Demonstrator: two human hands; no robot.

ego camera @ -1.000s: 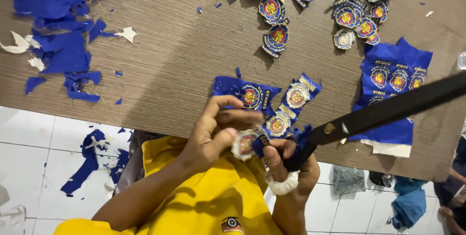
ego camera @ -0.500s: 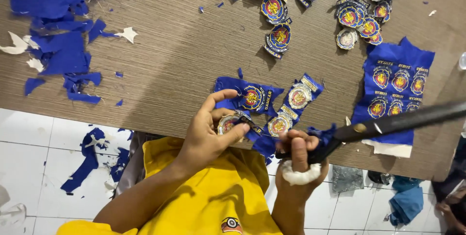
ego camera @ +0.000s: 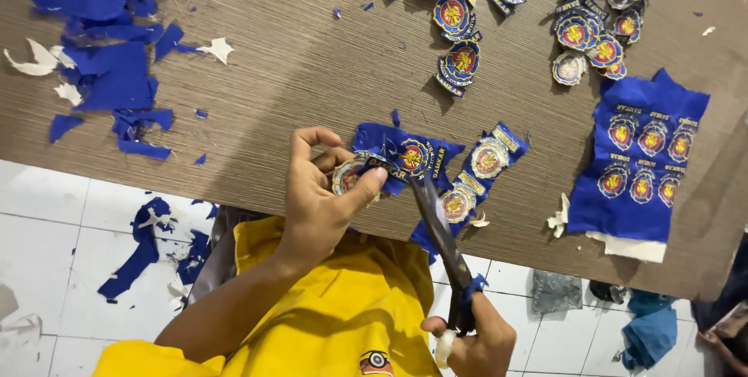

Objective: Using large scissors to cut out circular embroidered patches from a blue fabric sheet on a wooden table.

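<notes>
Round embroidered patch (ego camera: pixel 348 176) pinched between thumb and fingers of left hand (ego camera: pixel 319 194), held just above the near edge of the desk (ego camera: pixel 296 65), about midway along it; grip closed tight on the patch, thumb pressed across its right side; blue cloth still attached at the patch's rim.

Scissors (ego camera: pixel 440 237) gripped in right hand (ego camera: pixel 471 338), fingers wrapped through the handles; hand off the desk, below its near edge; blades long and dark, angled up and left, tips meeting the patch at the left thumb; blades nearly together, exact gap not discernible.

Strip of blue cloth (ego camera: pixel 409 155) with several uncut patches lying flat on the desk directly behind the held patch, running right toward a second short strip (ego camera: pixel 487 163); both near the near edge.

Larger blue sheet (ego camera: pixel 643 163) with two rows of uncut patches flat near the right edge; white backing showing along its lower end.

Heap of cut-out patches (ego camera: pixel 460 15) at the far edge, centre to right, overlapping loosely.

Pile of blue scraps (ego camera: pixel 101 42) at the far left corner, with white bits mixed in; more scraps (ego camera: pixel 144 248) on the white tiled floor below the near edge.

Yellow shirt (ego camera: pixel 343 322) visible beneath the arms.
</notes>
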